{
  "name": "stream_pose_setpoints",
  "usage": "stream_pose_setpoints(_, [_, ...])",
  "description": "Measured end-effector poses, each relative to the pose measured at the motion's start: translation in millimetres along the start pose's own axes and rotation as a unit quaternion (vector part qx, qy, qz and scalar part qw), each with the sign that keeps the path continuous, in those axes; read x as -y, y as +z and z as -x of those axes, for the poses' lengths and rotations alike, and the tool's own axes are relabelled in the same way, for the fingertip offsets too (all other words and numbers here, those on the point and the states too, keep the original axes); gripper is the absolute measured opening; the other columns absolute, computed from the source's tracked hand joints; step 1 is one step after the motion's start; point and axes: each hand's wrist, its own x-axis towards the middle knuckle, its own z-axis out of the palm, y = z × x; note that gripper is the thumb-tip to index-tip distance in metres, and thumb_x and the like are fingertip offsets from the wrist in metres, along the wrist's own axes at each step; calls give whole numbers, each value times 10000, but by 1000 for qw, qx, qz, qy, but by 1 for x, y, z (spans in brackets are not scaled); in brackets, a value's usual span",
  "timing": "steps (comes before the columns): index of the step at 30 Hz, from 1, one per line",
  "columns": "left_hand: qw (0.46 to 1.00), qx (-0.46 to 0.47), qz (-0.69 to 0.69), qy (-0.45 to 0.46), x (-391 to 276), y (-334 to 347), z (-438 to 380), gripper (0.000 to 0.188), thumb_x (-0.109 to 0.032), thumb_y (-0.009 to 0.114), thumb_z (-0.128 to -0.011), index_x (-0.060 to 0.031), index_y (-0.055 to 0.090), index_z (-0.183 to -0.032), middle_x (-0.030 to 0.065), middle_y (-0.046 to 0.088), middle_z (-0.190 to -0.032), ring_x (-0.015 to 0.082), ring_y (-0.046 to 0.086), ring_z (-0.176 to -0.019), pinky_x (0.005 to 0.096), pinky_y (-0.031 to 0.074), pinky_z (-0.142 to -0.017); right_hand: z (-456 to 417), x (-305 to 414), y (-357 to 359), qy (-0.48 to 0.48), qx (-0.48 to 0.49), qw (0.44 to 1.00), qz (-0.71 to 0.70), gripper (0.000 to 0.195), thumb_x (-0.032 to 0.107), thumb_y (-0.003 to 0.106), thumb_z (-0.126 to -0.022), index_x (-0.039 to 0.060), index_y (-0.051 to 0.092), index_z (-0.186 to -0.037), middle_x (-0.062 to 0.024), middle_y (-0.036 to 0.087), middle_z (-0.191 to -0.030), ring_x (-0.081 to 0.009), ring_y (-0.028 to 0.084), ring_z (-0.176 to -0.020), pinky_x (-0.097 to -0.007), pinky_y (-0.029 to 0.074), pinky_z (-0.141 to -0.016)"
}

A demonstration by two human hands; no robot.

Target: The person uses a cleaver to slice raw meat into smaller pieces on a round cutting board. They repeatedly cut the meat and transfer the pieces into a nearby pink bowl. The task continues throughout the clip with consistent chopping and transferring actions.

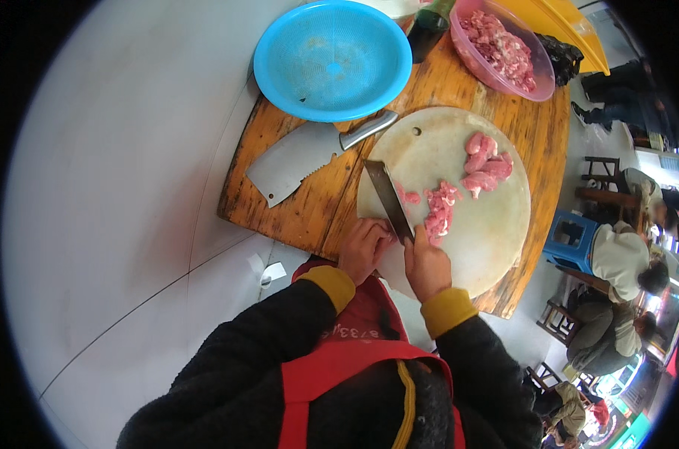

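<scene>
My right hand (428,264) grips a kitchen knife (391,199) whose broad blade stands nearly on edge over a round white cutting board (485,236). Close to the blade, my left hand (365,247) has its fingers bent on a bit of pink meat, mostly hidden, at the board's near left edge. Small cut pieces of meat (411,197) lie just past the blade, and a strip of chopped meat (441,210) is to its right. Larger chunks of raw meat (487,165) rest at the board's upper right.
A metal cleaver (297,160) lies left of the board, its handle reaching the board's edge. Beyond are a blue plastic strainer basket (334,106), a dark green bottle (427,28) and a pink bowl (467,55) of meat. The wooden table (283,219) meets a pale wall. People sit at the right.
</scene>
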Motion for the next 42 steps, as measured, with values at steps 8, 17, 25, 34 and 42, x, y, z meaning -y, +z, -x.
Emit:
stream_pose_setpoints(8, [1000, -1, 8, -23, 1, 2, 3, 151, 18, 693, -803, -17, 558, -861, 117, 610, -956, 324, 597, -895, 400, 500, -763, 92, -14, -28, 52, 62, 996, 43, 244, 169, 568, -968, 14, 520, -1151, -244, 617, -651, -451, 618, -595, -536, 485, -542])
stream_pose_setpoints(17, [1000, -5, -8, -5, 5, -2, 2, 147, 28, 686, -809, -14, 557, -868, 115, 600, -959, 324, 593, -889, 398, 498, -765, 36, 6, -22, 16, 48, 998, 30, 269, 179, 580, -967, -6, 517, -1151, -242, 609, -635, -441, 629, -598, -527, 489, -536])
stream_pose_setpoints(25, [1000, 10, -3, -15, -6, 0, 2, 124, 27, 674, -827, -13, 564, -866, 126, 597, -950, 330, 590, -879, 402, 496, -774, 39, 6, -5, 29, 13, 999, 2, 211, 177, 583, -963, 20, 497, -1075, -237, 618, -640, -449, 631, -602, -530, 491, -540])
stream_pose_setpoints(34, [1000, -4, -1, -24, 1, 0, 8, 132, 21, 681, -828, -14, 559, -865, 128, 596, -951, 338, 589, -882, 408, 494, -780, 89, -2, -45, 88, 122, 989, 4, 219, 148, 542, -955, 20, 520, -1131, -231, 641, -685, -434, 646, -630, -541, 507, -573])
stream_pose_setpoints(42, [1000, 19, -12, -5, 4, 0, 11, 162, 33, 681, -821, -16, 541, -887, 130, 592, -979, 337, 587, -895, 408, 494, -778, 13, 9, -4, 24, 2, 1000, -20, 342, 195, 565, -966, 5, 506, -1244, -231, 639, -676, -441, 641, -623, -534, 508, -580])
